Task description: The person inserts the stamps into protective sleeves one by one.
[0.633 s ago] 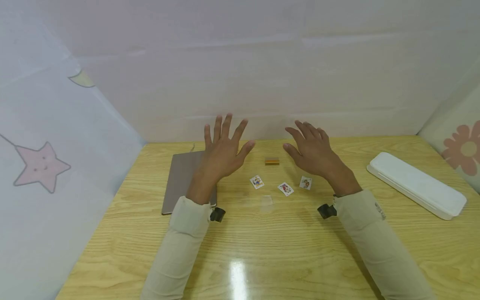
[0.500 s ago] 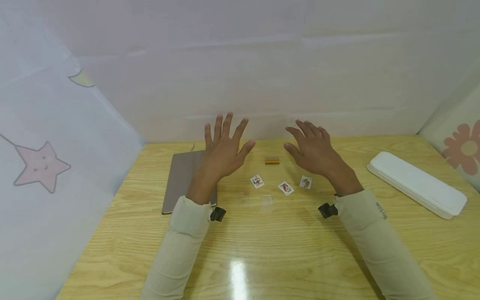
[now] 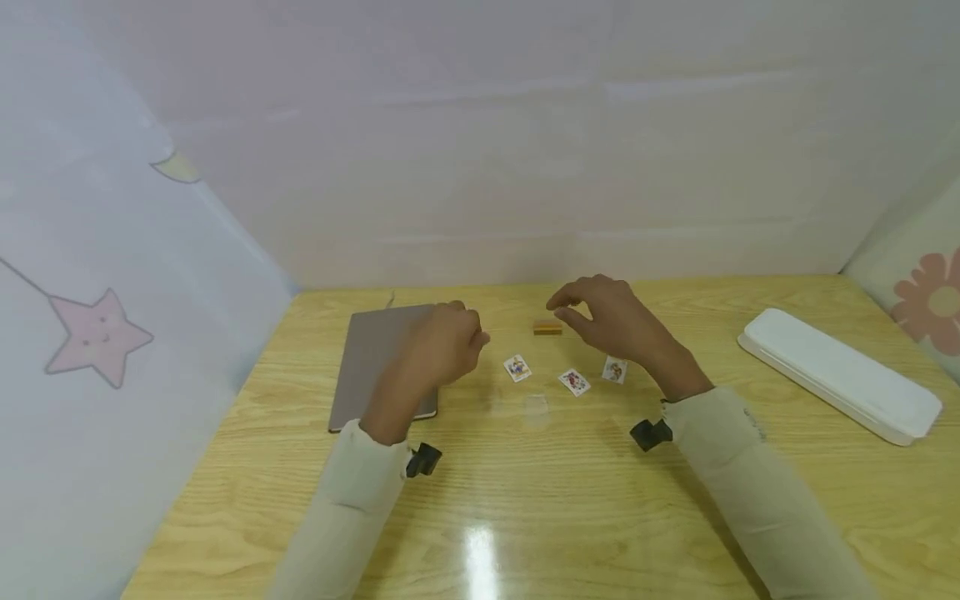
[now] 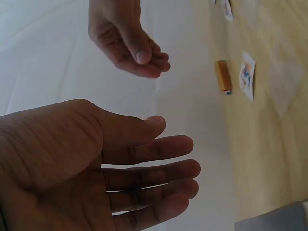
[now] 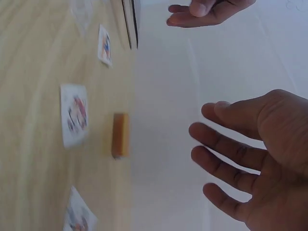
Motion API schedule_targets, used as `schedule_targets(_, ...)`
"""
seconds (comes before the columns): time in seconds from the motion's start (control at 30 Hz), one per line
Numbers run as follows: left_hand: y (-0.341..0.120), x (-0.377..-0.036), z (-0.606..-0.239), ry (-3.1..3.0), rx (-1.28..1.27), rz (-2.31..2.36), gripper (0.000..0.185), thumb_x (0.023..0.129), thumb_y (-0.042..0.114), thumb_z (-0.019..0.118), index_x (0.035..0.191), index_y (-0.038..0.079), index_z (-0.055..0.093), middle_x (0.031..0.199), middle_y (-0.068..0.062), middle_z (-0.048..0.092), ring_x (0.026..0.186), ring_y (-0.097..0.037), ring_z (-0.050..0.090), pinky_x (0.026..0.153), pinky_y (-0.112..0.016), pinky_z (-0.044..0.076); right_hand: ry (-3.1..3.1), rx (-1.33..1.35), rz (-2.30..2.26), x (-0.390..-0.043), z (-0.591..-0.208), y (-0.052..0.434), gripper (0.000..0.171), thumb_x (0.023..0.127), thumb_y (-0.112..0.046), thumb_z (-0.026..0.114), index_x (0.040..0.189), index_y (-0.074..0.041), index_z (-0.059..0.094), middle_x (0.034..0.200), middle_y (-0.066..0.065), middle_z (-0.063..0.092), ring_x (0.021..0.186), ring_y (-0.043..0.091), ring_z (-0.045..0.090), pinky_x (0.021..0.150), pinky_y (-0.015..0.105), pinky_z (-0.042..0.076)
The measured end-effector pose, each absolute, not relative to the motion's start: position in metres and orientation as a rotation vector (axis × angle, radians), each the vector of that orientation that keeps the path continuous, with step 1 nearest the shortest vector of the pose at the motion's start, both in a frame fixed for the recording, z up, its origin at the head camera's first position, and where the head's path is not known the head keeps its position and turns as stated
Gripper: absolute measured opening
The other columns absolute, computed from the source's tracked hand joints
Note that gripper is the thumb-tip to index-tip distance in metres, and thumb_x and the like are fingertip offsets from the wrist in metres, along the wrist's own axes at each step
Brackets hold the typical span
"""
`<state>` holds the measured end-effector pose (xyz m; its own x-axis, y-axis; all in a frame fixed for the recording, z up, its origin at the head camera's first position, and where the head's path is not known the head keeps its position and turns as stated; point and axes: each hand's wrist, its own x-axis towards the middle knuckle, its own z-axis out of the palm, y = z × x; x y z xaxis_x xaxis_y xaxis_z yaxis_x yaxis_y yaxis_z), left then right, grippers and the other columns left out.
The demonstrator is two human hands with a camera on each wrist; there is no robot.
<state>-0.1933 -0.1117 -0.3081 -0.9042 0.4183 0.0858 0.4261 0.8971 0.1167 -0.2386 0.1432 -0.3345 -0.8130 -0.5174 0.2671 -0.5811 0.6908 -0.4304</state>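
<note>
My left hand [image 3: 442, 343] hovers over the right side of a grey notebook [image 3: 372, 358], holding nothing. In the left wrist view its fingers [image 4: 159, 175] are loosely bent. Across from it, my right hand [image 3: 617, 315] is held above the table with relaxed, slightly bent fingers and nothing in them. A small orange-brown block [image 3: 547, 328] lies just left of the right fingertips in the head view. Three small printed picture cards lie face up between the hands: a left card [image 3: 517, 367], a middle card [image 3: 574, 382] and a right card [image 3: 615, 370] partly beneath the right hand.
A small transparent piece of plastic [image 3: 536, 406] lies in front of the cards. At the right is a long white lidded case [image 3: 840, 373]. The wooden table [image 3: 555, 508] ends at a pale cloth backdrop [image 3: 480, 183] behind and at both sides.
Both hands, fingers spread or extended before, have dropped toward the table. The left fingers have bent and that hand is blurred; the right hand has shifted slightly left. The cards and block lie as before.
</note>
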Motion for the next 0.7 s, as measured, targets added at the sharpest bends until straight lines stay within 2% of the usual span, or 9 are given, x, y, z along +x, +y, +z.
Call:
schedule_targets(0.1,-0.112,-0.178,-0.316,-3.061,-0.637,-0.214,0.029,0.090,0.026,0.062,0.063,0.017,0.054,0.064,0.004,0.046,0.056,-0.011,0.042,0.048,-0.024,0.036,-2.783,0.979,0.881,-0.240,-0.344,0.131,0.015,0.092,-0.029,0.059,0.105,-0.027,0.065,0.099,-0.014,0.060,0.093,0.007,0.053,0.079,0.033,0.045)
schedule_targets(0.23,-0.106,-0.163,-0.330,-3.129,-0.574,-0.215,0.036,0.084,0.033,0.069,0.057,0.017,0.052,0.058,0.005,0.044,0.051,-0.009,0.040,0.044,-0.023,0.034,-2.794,1.108,0.884,-0.240,-0.360,0.117,0.019,0.093,-0.027,0.059,0.110,-0.022,0.063,0.104,-0.008,0.060,0.093,0.008,0.054,0.079,0.032,0.045)
schedule_targets(0.3,-0.102,-0.159,-0.338,-3.173,-0.536,-0.199,0.033,0.082,0.038,0.070,0.062,0.017,0.055,0.061,0.004,0.047,0.053,-0.011,0.043,0.045,-0.025,0.037,-2.820,1.150,0.839,-0.239,-0.368,0.111,0.024,0.092,-0.025,0.059,0.115,-0.020,0.062,0.111,-0.006,0.057,0.099,0.012,0.052,0.083,0.033,0.043)
schedule_targets(0.37,-0.098,-0.158,-0.346,-3.207,-0.508,-0.164,0.031,0.079,0.043,0.071,0.070,0.016,0.059,0.070,0.001,0.053,0.061,-0.014,0.050,0.049,-0.029,0.042,-2.839,1.201,0.771,-0.237,-0.374,0.107,0.029,0.092,-0.024,0.060,0.120,-0.020,0.059,0.119,-0.003,0.054,0.107,0.016,0.049,0.088,0.037,0.041)
schedule_targets(0.47,-0.093,-0.158,-0.356,-3.248,-0.479,-0.140,0.038,0.077,0.048,0.072,0.085,0.012,0.063,0.088,-0.004,0.057,0.077,-0.020,0.055,0.057,-0.035,0.048,-2.837,1.281,0.646,-0.233,-0.382,0.102,0.033,0.091,-0.022,0.061,0.124,-0.022,0.057,0.125,-0.005,0.052,0.116,0.020,0.044,0.096,0.044,0.035)
schedule_targets(0.57,-0.090,-0.159,-0.360,-3.256,-0.488,-0.140,0.043,0.076,0.047,0.072,0.093,0.009,0.062,0.098,-0.007,0.057,0.085,-0.022,0.055,0.061,-0.036,0.049,-2.767,1.352,0.534,-0.229,-0.385,0.099,0.031,0.089,-0.017,0.063,0.120,-0.022,0.060,0.117,-0.005,0.057,0.111,0.017,0.048,0.100,0.045,0.029)
schedule_targets(0.7,-0.087,-0.159,-0.361,-3.233,-0.583,-0.089,0.034,0.081,0.040,0.070,0.095,0.011,0.062,0.095,-0.004,0.056,0.080,-0.019,0.055,0.056,-0.031,0.048,-2.677,1.378,0.458,-0.225,-0.383,0.098,0.028,0.084,-0.014,0.069,0.111,-0.018,0.066,0.102,-0.004,0.061,0.092,0.012,0.052,0.101,0.039,0.029)
